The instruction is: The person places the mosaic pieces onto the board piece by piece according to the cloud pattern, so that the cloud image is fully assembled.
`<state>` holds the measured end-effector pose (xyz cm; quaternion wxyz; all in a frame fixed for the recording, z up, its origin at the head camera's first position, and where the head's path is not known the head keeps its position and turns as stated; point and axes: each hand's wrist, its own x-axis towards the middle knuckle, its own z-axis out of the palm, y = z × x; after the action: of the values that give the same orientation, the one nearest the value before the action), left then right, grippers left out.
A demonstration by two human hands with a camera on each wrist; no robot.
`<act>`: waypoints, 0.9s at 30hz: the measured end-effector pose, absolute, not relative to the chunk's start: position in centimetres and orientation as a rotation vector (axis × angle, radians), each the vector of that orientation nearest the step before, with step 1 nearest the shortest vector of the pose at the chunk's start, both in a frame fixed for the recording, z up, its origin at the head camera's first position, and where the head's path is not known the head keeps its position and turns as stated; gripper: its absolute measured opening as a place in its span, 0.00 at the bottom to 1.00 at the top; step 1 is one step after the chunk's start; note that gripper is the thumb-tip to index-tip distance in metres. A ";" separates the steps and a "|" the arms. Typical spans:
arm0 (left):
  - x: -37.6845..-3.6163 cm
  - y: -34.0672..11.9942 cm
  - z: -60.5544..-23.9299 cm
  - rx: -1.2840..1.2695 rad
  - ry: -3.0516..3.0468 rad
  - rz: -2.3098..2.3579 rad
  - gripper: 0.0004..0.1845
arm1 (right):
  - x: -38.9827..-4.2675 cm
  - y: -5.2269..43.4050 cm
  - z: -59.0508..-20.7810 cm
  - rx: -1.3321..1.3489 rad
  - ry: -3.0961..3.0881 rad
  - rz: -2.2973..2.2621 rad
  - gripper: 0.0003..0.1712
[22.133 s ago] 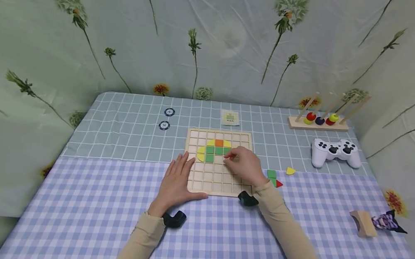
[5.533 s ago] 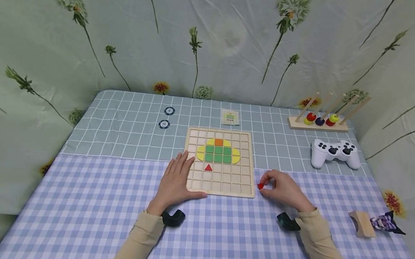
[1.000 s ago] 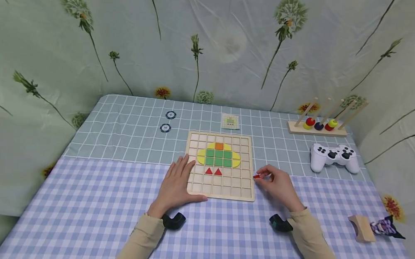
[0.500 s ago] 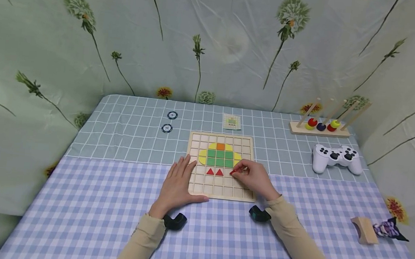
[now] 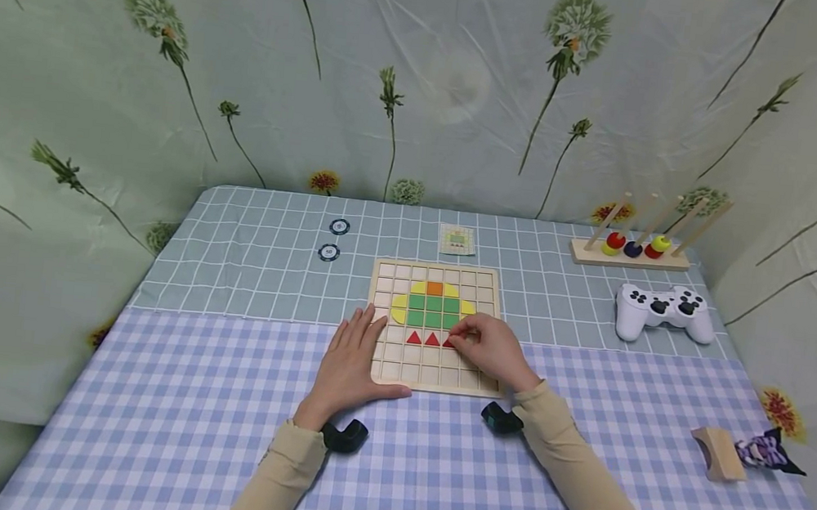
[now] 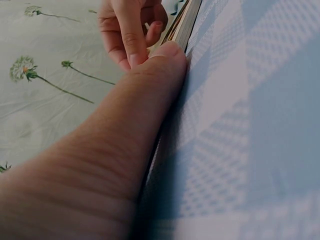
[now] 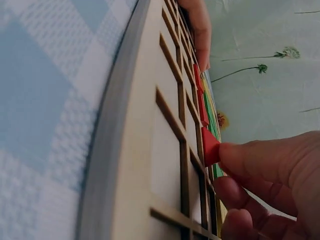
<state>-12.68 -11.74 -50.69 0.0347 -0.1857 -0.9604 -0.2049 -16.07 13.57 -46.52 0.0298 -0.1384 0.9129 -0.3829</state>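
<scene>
A wooden grid board (image 5: 433,379) lies on the table, holding green squares (image 5: 432,312), an orange square (image 5: 435,289) and yellow rounded pieces (image 5: 399,309). Below them, two red triangles (image 5: 413,338) sit side by side in their cells. My right hand (image 5: 491,349) pinches a third red triangle (image 7: 210,148) at the cell to their right; in the right wrist view the thumb tip meets its point and the piece is tilted up from the grid. My left hand (image 5: 350,360) rests with straight spread fingers on the board's left edge, its thumb along the front edge.
A small pattern card (image 5: 457,240) lies behind the board. Two round chips (image 5: 329,252) are at back left. At right are a peg stand with beads (image 5: 630,258), a white game controller (image 5: 665,312), an arched wooden block (image 5: 718,454) and a small purple figure (image 5: 766,450).
My right hand has carried the third red triangle from the board's right edge leftward to the cell beside the other two. The left hand stays in place; the view has shifted slightly.
</scene>
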 end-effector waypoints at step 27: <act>-12.8 -11.9 -50.7 -0.595 -2.943 -0.663 0.62 | -15.4 16.3 -45.6 -0.330 2.978 -1.074 0.06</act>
<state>-12.80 -11.85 -50.68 0.0332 -0.1935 -0.9566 -0.2154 -15.43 16.34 -45.56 -0.0207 -0.1036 0.9354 -0.3373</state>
